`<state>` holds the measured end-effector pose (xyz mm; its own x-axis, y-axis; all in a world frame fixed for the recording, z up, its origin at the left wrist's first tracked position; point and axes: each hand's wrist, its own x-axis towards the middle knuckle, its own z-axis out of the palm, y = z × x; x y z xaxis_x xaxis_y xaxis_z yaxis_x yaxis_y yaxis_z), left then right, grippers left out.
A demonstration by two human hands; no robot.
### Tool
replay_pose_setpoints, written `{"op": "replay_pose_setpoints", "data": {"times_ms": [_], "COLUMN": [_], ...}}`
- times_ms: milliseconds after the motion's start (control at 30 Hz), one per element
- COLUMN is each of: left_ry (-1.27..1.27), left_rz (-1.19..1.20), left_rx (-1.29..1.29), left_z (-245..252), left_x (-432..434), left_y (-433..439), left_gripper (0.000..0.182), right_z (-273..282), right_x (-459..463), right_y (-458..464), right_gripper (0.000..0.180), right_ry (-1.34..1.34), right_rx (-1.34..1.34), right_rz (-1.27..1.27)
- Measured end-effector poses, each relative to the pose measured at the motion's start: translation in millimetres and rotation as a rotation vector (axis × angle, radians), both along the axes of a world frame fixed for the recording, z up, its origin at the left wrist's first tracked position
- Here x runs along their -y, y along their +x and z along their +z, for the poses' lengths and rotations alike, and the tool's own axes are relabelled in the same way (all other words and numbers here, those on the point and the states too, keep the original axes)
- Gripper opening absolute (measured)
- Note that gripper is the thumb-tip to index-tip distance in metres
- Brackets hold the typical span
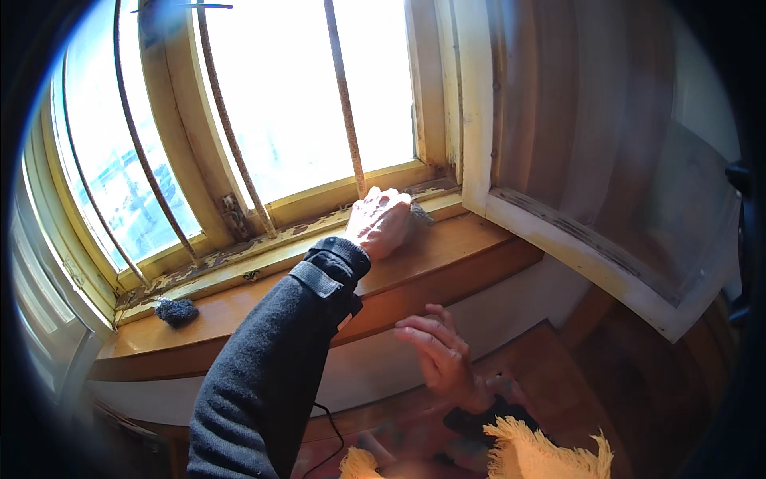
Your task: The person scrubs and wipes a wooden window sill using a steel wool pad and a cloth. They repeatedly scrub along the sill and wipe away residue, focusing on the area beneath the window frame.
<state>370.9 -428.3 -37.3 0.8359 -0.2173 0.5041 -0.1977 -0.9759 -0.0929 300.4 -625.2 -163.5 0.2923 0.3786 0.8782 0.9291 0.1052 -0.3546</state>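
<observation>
My left hand (380,223), in a dark sleeve, rests on the wooden window frame's lower ledge, at the foot of a rusty bar (344,102). Its fingers are curled over a grey fuzzy wad (421,214), which shows at the hand's right side. Below the sill, my right hand (440,353) hovers with bent, slightly parted fingers and nothing visible in it. A second dark, fuzzy wad (176,311) lies on the brown wooden sill (239,311) at the left. Flaking paint and dirt mark the frame's lower rail (293,230).
An open window sash (574,254) swings inward on the right. Several rusty vertical bars cross the bright window. A white panelled shutter or door (45,287) stands at the left. Yellow fringed cloth (538,449) and a thin black cord (338,431) are near the bottom.
</observation>
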Motion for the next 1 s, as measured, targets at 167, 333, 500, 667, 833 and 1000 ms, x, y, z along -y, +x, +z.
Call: {"op": "replay_pose_setpoints", "data": {"times_ms": [167, 333, 500, 667, 833, 1000], "left_ry": [-0.01, -0.047, 0.22, -0.091, -0.314, -0.507], "left_rz": [-0.122, -0.164, -0.11, -0.226, -0.261, 0.061], "left_rx": [-0.027, -0.074, -0.304, -0.147, 0.051, 0.0], "left_z": [0.9, 7.5, 5.4, -17.6, -23.9, -24.2], "left_x": [35.5, 40.3, 29.1, 11.4, 33.0, 83.9], "left_y": [69.7, 93.6, 53.7, 10.4, 13.2, 53.2], "left_gripper": [0.021, 0.022, 0.03, 0.035, 0.035, 0.033], "right_z": [-37.0, -43.7, -40.2, -35.5, -32.9, -48.5], "right_x": [57.0, 88.9, 109.2, 109.4, 101.1, 113.2], "right_y": [-22.2, -20.4, 3.3, 21.5, 25.4, 16.2], "right_gripper": [0.031, 0.038, 0.035, 0.029, 0.028, 0.028], "right_ry": [-0.124, -0.168, -0.16, -0.126, -0.139, -0.194], "right_rx": [-0.148, -0.215, -0.314, -0.323, -0.319, -0.395], "right_rz": [-0.084, -0.143, -0.273, -0.259, -0.212, -0.158]}}
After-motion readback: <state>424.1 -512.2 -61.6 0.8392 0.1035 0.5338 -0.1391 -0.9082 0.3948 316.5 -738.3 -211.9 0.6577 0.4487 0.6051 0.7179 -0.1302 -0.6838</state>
